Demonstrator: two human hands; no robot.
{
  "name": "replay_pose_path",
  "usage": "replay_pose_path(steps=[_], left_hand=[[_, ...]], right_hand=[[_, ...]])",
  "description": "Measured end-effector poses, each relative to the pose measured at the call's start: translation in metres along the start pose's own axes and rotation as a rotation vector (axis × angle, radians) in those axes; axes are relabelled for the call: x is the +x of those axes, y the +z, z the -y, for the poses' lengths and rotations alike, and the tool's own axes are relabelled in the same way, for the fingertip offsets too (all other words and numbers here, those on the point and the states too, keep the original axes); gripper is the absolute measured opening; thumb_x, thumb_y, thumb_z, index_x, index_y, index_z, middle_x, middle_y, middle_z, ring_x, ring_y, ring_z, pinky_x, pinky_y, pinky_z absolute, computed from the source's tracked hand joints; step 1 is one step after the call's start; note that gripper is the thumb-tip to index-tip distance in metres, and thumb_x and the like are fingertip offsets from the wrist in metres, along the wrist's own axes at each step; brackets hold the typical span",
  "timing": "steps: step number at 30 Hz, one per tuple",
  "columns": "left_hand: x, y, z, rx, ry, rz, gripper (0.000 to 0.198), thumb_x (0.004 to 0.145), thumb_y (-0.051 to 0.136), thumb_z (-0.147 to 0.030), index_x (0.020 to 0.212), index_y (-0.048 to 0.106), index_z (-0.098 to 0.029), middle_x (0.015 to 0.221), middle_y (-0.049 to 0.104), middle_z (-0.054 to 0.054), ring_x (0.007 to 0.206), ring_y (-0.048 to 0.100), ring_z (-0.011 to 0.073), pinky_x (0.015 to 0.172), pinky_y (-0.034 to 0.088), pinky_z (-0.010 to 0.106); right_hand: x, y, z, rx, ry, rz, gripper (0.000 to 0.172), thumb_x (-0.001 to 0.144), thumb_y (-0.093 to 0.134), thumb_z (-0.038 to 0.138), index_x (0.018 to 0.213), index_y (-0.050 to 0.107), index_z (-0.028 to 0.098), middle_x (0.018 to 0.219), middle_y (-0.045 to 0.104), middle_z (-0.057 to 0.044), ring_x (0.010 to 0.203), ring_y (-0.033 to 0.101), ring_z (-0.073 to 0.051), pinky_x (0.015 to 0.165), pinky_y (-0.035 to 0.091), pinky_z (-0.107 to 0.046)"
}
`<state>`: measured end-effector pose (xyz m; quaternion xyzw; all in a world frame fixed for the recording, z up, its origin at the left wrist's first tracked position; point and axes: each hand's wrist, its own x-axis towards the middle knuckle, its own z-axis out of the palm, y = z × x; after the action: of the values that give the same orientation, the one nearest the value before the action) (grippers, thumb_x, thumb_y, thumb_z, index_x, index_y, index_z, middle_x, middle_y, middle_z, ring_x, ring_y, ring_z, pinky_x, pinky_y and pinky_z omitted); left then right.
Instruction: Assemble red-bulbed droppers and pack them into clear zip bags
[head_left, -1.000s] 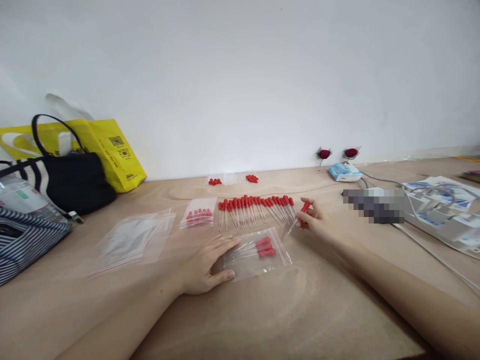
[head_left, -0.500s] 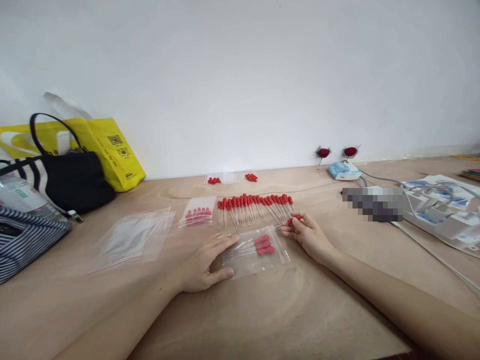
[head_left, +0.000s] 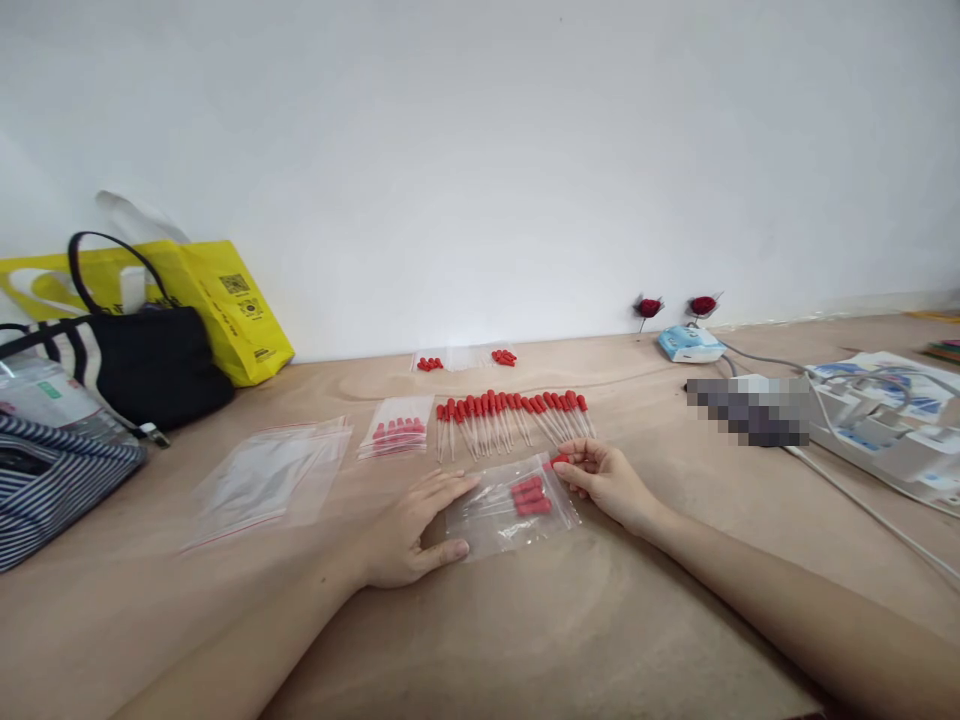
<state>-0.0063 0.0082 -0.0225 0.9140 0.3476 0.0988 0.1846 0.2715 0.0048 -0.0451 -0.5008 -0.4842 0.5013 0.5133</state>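
Observation:
A clear zip bag (head_left: 491, 535) lies flat before me with several red-bulbed droppers (head_left: 529, 495) inside it. My left hand (head_left: 412, 525) rests at the bag's left edge, fingers and thumb spread over it. At the bag's right opening, my right hand (head_left: 606, 485) pinches another dropper (head_left: 560, 461) by its red bulb; the tube points left into the bag's mouth. Behind the bag, several loose droppers (head_left: 495, 405) lie in a row, bulbs away from me. Left of that row sits a stack of filled zip bags (head_left: 394, 430) with red bulbs showing.
Flat zip bags (head_left: 262, 475) lie at left, near a black handbag (head_left: 150, 365) and a yellow bag (head_left: 236, 320). Small red bulbs (head_left: 504, 357) lie on bags by the wall. At right are a tissue pack (head_left: 690, 344), cables and a white power strip (head_left: 892, 440).
My right hand has moved left and slightly down, bringing the dropper from beside the bag into its opening. My left hand stays at the bag's left edge.

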Motion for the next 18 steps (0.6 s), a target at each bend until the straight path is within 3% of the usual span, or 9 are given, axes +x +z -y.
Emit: replay_pose_path(steps=[7, 12, 18], left_hand=[[0.001, -0.005, -0.009, 0.006, -0.018, 0.026, 0.059, 0.081, 0.048, -0.043, 0.133, 0.028, -0.025, 0.139, 0.032, 0.006, 0.127, 0.027, 0.0262, 0.103, 0.024, 0.047], [0.002, -0.004, -0.007, -0.001, 0.017, 0.010, 0.060, 0.081, 0.048, -0.044, 0.134, 0.026, -0.026, 0.139, 0.032, 0.005, 0.127, 0.027, 0.0259, 0.103, 0.024, 0.047], [0.002, -0.002, -0.005, -0.019, 0.015, -0.008, 0.059, 0.081, 0.048, -0.044, 0.133, 0.028, -0.027, 0.138, 0.034, 0.005, 0.126, 0.028, 0.0259, 0.103, 0.024, 0.046]], right_hand=[[0.008, 0.009, -0.008, -0.086, -0.028, 0.076, 0.028, 0.057, 0.070, 0.035, 0.074, 0.057, 0.017, 0.061, 0.060, 0.001, 0.050, 0.055, -0.011, 0.046, 0.044, -0.023], [0.016, 0.015, -0.020, -0.189, -0.077, 0.028, 0.028, 0.061, 0.068, 0.041, 0.074, 0.063, 0.018, 0.064, 0.065, -0.003, 0.059, 0.062, -0.018, 0.051, 0.048, -0.028], [0.021, 0.015, -0.021, -0.366, -0.159, -0.061, 0.025, 0.062, 0.066, 0.042, 0.061, 0.062, 0.018, 0.067, 0.064, -0.004, 0.066, 0.060, -0.019, 0.057, 0.048, -0.029]])
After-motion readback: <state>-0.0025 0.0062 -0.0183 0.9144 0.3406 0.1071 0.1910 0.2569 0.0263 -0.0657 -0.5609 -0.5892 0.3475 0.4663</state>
